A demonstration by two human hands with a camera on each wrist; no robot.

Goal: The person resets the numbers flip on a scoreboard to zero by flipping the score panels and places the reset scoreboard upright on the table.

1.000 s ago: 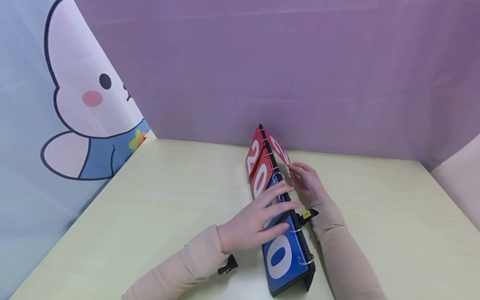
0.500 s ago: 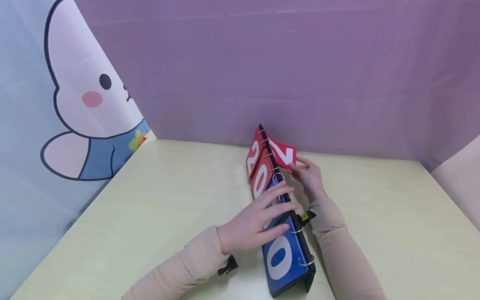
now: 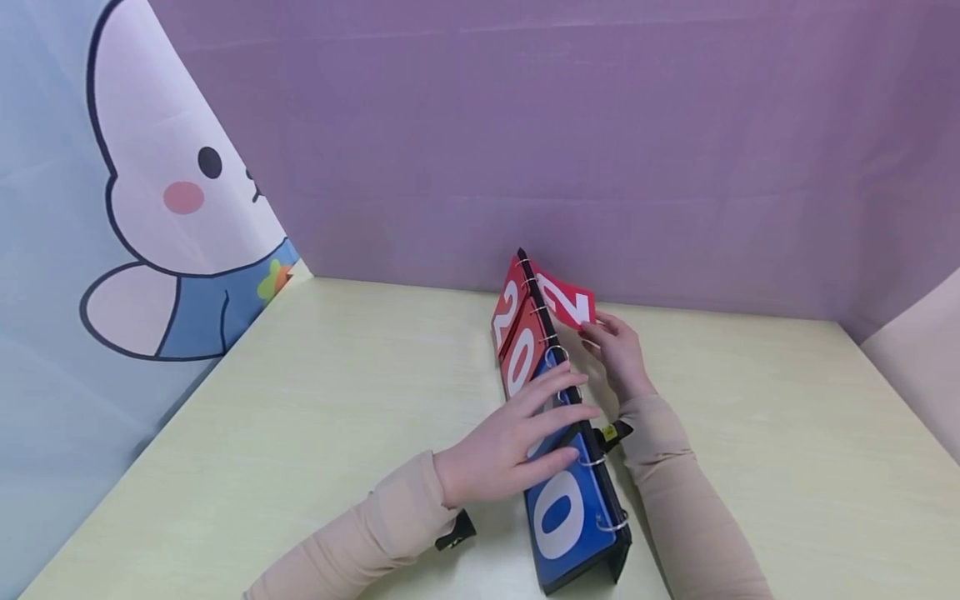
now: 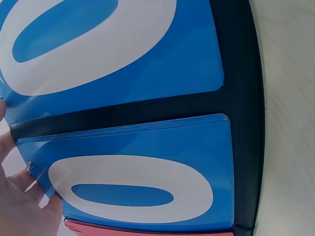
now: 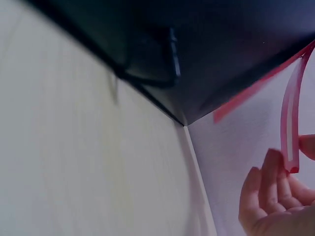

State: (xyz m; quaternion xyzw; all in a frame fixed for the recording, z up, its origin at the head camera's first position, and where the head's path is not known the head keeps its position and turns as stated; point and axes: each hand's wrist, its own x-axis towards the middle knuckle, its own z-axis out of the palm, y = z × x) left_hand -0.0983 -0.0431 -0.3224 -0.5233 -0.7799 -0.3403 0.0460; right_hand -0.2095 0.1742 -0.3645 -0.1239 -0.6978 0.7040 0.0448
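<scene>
A black flip scoreboard (image 3: pixel 615 533) stands like a tent on the table, its number cards hung on metal rings along the top. Red cards marked 2 (image 3: pixel 507 307) and 0 (image 3: pixel 521 360) face left at the far end; a blue 0 card (image 3: pixel 558 512) hangs at the near end. Across the top ridge rests my left hand (image 3: pixel 502 446), fingers extended, partly covering another blue card (image 4: pixel 130 189). Behind the board, my right hand (image 3: pixel 621 358) pinches the lower edge of a red 2 card (image 3: pixel 570 302), which bends in the right wrist view.
The pale tabletop (image 3: pixel 360 375) spreads on both sides of the scoreboard. A purple cloth backdrop (image 3: pixel 562 150) rises behind the table's far edge, and a cartoon-printed cloth (image 3: pixel 172 225) hangs at the left. Dark wrist straps (image 3: pixel 457 530) are on both arms.
The red 2 card behind the board has swung outward to the right, then lifted slightly, with my right hand. My left hand and the scoreboard have stayed in place.
</scene>
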